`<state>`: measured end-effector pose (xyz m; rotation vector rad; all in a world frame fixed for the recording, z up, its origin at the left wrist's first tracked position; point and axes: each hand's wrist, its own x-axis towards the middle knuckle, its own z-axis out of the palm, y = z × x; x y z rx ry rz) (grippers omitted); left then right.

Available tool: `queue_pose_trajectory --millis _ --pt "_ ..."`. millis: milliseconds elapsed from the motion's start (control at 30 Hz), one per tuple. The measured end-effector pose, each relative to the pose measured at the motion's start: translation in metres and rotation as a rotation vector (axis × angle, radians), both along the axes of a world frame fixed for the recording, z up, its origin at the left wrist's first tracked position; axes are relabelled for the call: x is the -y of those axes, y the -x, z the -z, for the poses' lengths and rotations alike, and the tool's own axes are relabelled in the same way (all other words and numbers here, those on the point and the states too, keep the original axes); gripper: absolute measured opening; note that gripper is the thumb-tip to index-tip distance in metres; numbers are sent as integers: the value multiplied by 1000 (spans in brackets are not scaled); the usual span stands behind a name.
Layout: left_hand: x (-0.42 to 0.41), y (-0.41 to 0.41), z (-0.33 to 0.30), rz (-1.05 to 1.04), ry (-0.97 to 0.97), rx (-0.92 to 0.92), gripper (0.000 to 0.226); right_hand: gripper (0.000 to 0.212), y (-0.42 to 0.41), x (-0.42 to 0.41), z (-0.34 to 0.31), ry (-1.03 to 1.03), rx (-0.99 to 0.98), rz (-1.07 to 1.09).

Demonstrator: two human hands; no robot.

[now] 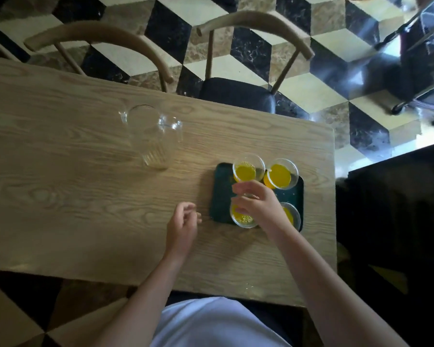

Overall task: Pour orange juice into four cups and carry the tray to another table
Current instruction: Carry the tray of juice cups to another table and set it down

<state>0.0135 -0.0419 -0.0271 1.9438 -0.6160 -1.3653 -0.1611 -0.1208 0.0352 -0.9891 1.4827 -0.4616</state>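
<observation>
A dark green tray point(221, 194) lies on the right part of the wooden table point(85, 196). On it stand four clear cups of orange juice: far left point(247, 170), far right point(282, 176), near left point(241, 217) and near right point(292, 214). My right hand point(257, 204) is over the tray, its fingers around the rim of the near left cup. The near right cup is partly hidden behind my wrist. My left hand point(183, 222) hovers just left of the tray, fingers loosely curled, holding nothing. An empty glass pitcher point(150, 134) stands farther left and back.
Two wooden chairs, one at the left point(98, 38) and one at the right point(253, 28), stand at the table's far side on a patterned floor. A dark cabinet or counter point(391, 221) is at the right of the table. A metal cart frame point(421, 71) is at the far right.
</observation>
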Motion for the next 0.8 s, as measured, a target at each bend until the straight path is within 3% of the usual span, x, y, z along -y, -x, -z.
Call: queue_pose_trajectory --millis 233,400,633,800 --pt "-15 35 11 224 -192 21 15 24 90 -45 -1 -89 3 169" --pt "19 29 12 479 -308 120 20 15 145 -43 12 -60 -135 367" --pt "77 31 23 478 -225 532 49 40 186 -12 68 -237 -287 303" --pt "89 49 31 484 -65 562 64 59 186 9 92 -124 -395 243"
